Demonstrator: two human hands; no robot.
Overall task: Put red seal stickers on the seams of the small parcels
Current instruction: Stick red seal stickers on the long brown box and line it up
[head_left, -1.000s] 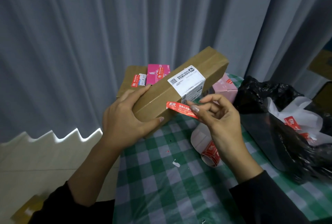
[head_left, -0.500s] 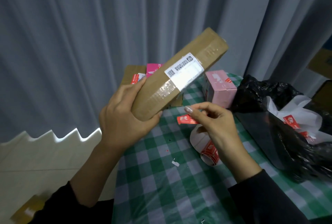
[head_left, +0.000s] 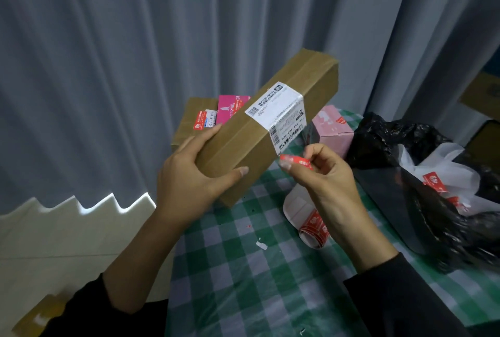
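My left hand (head_left: 189, 174) grips the near end of a long brown cardboard parcel (head_left: 303, 82), holding it in the air and tilted up to the right. A white shipping label (head_left: 278, 112) wraps its middle. Just under the label, my right hand (head_left: 322, 177) pinches a red seal sticker (head_left: 296, 160) between thumb and fingers, close to the parcel's lower edge. A roll of red stickers on white backing (head_left: 311, 223) lies on the green checked tablecloth (head_left: 243, 282) below my right hand.
Behind the parcel stand a flat brown box with a red sticker (head_left: 189, 123), a magenta packet (head_left: 230, 106) and a pink box (head_left: 332, 128). A black plastic bag (head_left: 405, 196) holding white parcels fills the right. Grey curtains hang behind; the table's left edge drops to the floor.
The parcel has been turned in my left hand, so its barcode side now faces me. My right hand has brought the red sticker back up to just below the label.
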